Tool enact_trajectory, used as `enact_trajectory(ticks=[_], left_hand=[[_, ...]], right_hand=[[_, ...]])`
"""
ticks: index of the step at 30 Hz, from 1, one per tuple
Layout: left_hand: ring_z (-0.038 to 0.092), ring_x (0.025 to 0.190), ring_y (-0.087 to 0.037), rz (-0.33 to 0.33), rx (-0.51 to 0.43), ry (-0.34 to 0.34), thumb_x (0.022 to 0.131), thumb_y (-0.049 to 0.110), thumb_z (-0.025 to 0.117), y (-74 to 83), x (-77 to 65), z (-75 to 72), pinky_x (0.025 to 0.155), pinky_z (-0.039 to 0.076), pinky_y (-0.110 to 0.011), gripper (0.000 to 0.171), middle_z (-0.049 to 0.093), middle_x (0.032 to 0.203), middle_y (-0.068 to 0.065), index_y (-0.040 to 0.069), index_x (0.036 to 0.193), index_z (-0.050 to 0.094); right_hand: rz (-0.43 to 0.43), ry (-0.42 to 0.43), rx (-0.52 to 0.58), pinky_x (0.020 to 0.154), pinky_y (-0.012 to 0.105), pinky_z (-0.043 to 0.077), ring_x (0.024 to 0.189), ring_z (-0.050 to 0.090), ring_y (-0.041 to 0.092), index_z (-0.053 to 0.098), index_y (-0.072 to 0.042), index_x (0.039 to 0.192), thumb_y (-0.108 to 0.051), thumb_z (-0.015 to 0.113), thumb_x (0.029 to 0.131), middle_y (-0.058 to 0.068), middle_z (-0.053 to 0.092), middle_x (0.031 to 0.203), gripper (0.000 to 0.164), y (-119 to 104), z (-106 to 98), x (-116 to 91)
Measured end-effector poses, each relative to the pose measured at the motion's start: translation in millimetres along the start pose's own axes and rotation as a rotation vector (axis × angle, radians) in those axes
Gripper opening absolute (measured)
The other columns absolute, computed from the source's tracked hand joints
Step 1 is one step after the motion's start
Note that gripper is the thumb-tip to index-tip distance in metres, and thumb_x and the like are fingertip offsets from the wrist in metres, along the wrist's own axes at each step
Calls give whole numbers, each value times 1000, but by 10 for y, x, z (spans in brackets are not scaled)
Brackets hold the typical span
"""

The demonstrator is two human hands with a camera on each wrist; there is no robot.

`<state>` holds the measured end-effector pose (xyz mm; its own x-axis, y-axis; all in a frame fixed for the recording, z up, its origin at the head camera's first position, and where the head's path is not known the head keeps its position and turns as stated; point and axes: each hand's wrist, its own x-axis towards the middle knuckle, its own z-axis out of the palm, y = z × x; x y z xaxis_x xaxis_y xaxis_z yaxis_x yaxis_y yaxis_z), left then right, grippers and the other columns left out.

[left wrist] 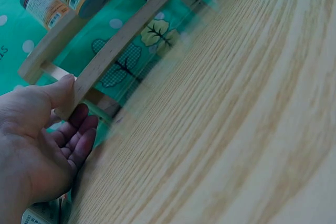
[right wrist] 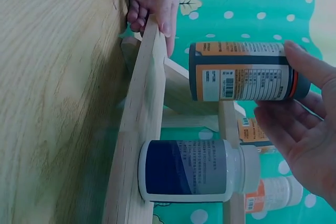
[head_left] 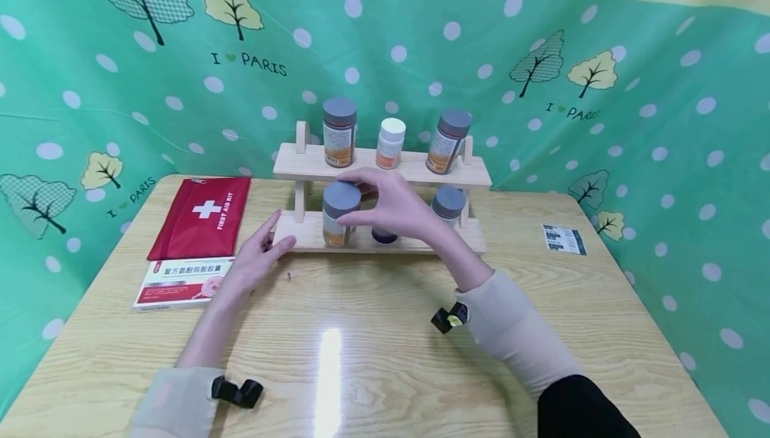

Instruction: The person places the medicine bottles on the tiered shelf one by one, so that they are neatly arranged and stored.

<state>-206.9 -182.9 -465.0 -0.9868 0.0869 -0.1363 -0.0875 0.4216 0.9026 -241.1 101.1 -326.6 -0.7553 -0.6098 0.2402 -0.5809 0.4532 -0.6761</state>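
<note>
My right hand [head_left: 400,205] grips a grey-lidded supplement bottle [head_left: 335,224] by its lid end, above the left part of a two-tier wooden shelf rack's lower board [head_left: 309,239]. In the right wrist view a gap shows between this bottle [right wrist: 241,72] and the board. My left hand [head_left: 257,257] holds the lower board's left end, thumb on one face and fingers curled beneath, as the left wrist view shows. A white bottle with a blue label [right wrist: 184,169] stands mid-board, mostly hidden by my right hand in the head view. Another grey-lidded bottle [head_left: 448,204] stands at the right.
Two grey-lidded bottles [head_left: 339,134] and a small white-capped bottle [head_left: 391,144] stand on the upper board. A red first aid kit pouch [head_left: 201,217] and a medicine box [head_left: 177,284] lie left on the table. At the right lies a printed card [head_left: 563,239]. Polka-dot cloth hangs behind.
</note>
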Motion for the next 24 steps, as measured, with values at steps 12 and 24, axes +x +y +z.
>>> enact_trajectory(ticks=[12, 24], left_hand=[[46, 121, -23, -40, -42, -24, 103, 52, 56, -31, 33, 8, 102, 37, -33, 83, 53, 133, -17, 34, 166, 6], [44, 118, -23, -43, -29, -21, 102, 53, 56, -20, 38, 10, 97, 37, -33, 83, 52, 130, -15, 34, 166, 7]], right_hand=[[72, -47, -130, 96, 28, 54, 113, 67, 15, 63, -9, 138, -28, 89, 82, 4, 70, 123, 65, 45, 111, 246], [108, -52, -177, 96, 30, 54, 113, 67, 15, 64, -10, 136, -29, 89, 81, 4, 72, 124, 64, 120, 184, 295]])
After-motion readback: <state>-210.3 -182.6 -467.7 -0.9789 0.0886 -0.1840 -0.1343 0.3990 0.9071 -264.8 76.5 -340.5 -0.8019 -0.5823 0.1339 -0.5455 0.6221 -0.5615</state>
